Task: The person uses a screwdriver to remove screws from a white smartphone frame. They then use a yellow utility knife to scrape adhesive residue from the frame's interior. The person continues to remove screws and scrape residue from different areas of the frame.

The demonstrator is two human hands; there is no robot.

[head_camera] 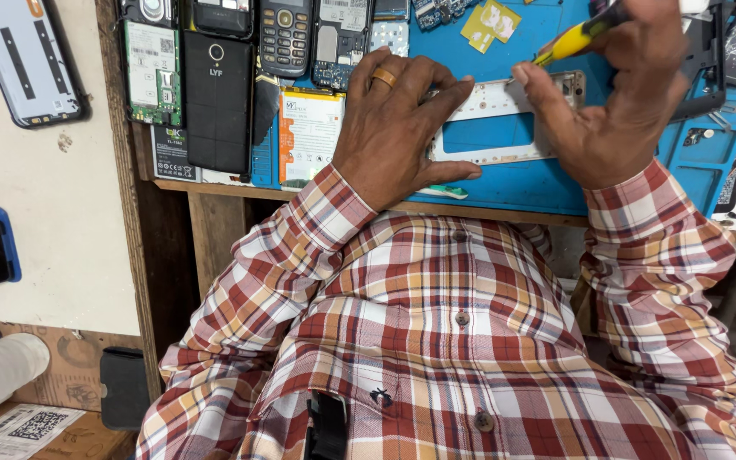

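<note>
A white phone frame (504,128) lies on a blue work mat (513,183) at the top middle of the head view. My left hand (393,128), with a gold ring on one finger, presses down on the frame's left end and holds it in place. My right hand (615,94) grips a yellow-handled screwdriver (577,38), its tip pointing down-left at the frame's upper edge. Both arms wear a red, white and orange plaid shirt.
Left of my left hand lie an orange-and-white battery (308,136), a black phone back (217,102), a green circuit board (152,72) and a keypad phone (287,34). A dark phone cover (27,60) rests on the pale surface far left. Small parts sit at the mat's right (709,136).
</note>
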